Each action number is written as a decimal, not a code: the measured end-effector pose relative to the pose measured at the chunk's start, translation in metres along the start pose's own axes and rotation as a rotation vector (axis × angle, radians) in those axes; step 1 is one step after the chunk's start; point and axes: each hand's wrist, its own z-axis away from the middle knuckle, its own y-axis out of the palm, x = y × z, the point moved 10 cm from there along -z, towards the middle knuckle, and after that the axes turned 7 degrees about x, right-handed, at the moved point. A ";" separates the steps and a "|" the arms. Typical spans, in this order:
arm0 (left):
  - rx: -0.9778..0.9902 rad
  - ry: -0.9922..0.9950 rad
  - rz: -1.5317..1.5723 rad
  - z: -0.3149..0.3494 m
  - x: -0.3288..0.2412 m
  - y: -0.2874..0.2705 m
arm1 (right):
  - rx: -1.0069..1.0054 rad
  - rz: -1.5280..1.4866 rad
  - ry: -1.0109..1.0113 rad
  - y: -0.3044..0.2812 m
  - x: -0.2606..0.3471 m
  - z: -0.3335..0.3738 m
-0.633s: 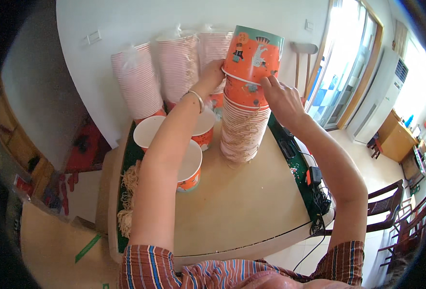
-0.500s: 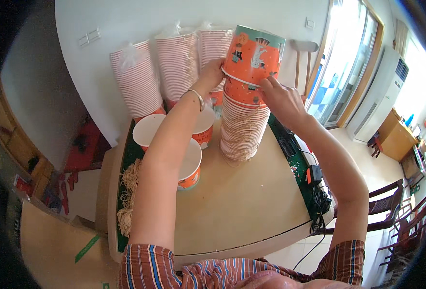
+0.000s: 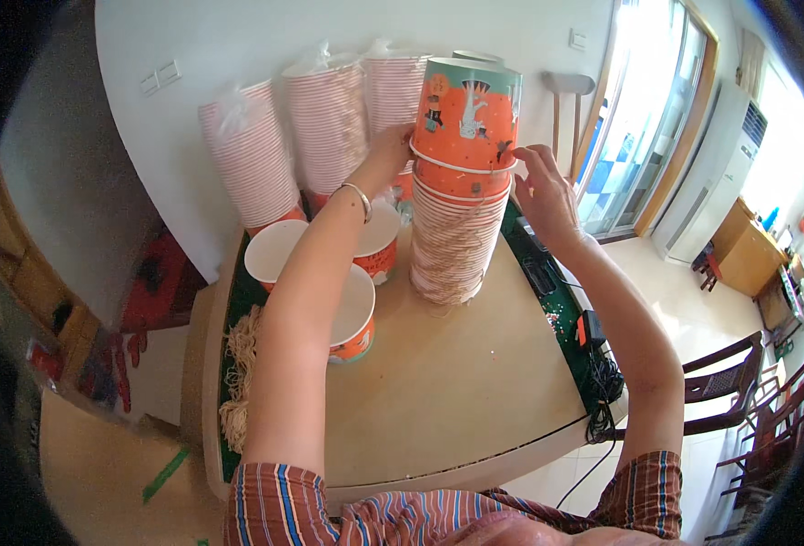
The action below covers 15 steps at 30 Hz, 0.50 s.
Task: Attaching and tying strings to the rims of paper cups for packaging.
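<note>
An orange and green printed paper bucket [image 3: 465, 114] sits upside down, rim downward, on top of a tall stack of nested paper buckets [image 3: 455, 241]. Tan strings hang along the stack's side. My left hand [image 3: 391, 153] holds the top bucket at its left side near the rim; its fingertips are hidden behind the bucket. At the right of that rim is my right hand [image 3: 547, 193], fingers bent and apart, one fingertip at or very near the edge. Left of the stack, several upright buckets stand open, including a front bucket [image 3: 354, 314], partly behind my left forearm.
Tall bagged bucket stacks, one a left stack [image 3: 249, 159], line the wall. Tan string bundles [image 3: 240, 378] lie along the table's [image 3: 447, 391] left edge. Black cables [image 3: 605, 382] and a power adapter [image 3: 589, 329] lie on the right edge. A chair [image 3: 725, 387] stands at the right.
The top bucket has come down onto the stack and slid slightly left. My right hand has loosened from its rim and opened; my left hand has lowered with the bucket.
</note>
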 end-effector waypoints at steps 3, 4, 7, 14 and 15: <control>0.008 -0.076 -0.133 0.004 -0.023 0.007 | -0.003 0.016 0.032 0.007 -0.013 0.004; 0.007 -0.076 -0.136 0.007 -0.026 0.006 | 0.006 0.010 0.048 0.011 -0.014 0.004; 0.012 -0.076 -0.255 0.009 -0.031 0.005 | 0.027 0.010 0.022 0.014 -0.009 0.008; 0.017 -0.092 -0.196 0.009 0.004 0.004 | 0.082 -0.015 -0.012 0.019 0.000 0.008; 0.025 -0.157 -0.133 0.011 0.015 -0.001 | 0.082 -0.020 -0.021 0.018 0.004 0.006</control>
